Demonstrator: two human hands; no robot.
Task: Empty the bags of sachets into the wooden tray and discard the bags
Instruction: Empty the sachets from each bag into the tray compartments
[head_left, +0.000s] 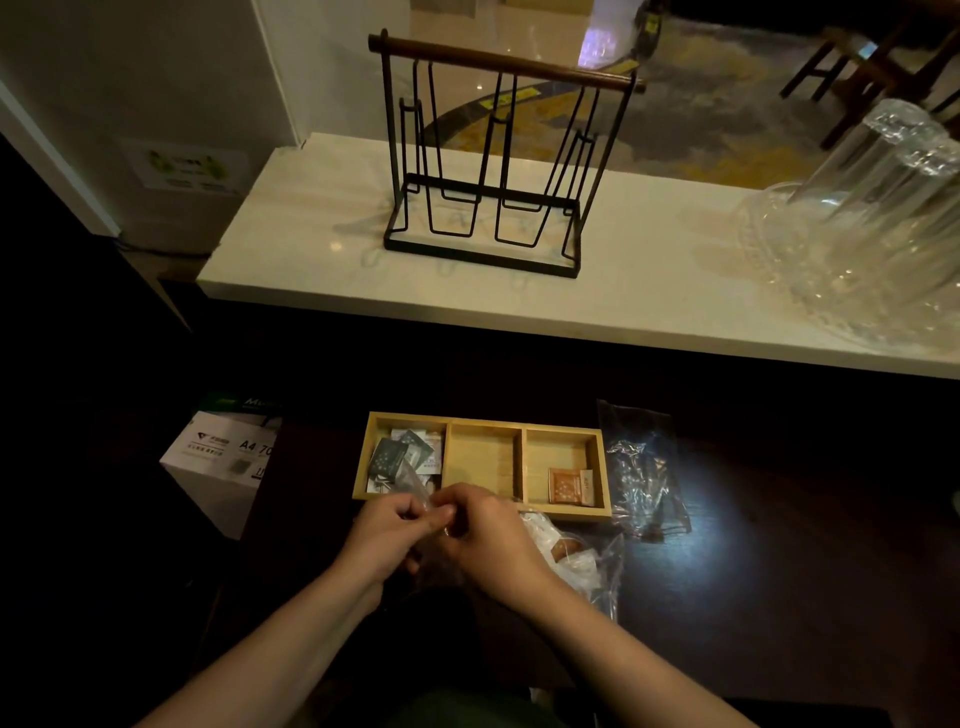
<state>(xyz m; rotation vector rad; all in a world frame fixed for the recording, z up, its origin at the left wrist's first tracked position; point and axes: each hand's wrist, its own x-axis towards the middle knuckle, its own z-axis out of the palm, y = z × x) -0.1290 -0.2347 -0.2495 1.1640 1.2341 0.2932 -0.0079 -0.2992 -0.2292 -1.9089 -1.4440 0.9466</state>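
A wooden tray (522, 452) with three compartments lies on the dark table. Its left compartment holds several dark green sachets (402, 454). The middle one is bare. An orange sachet (569, 486) lies in the right one. Just in front of the tray my left hand (387, 535) and my right hand (493, 540) meet, and both pinch a small clear plastic bag (415, 486) between the fingertips. A clear bag with orange sachets (576, 564) lies under my right wrist. An empty crumpled clear bag (644, 478) lies to the right of the tray.
A white counter (649, 291) runs behind the table, with a black wire rack (493, 156) and stacked clear glassware (872, 218) on it. A white box of A4 paper (223, 462) stands left of the table.
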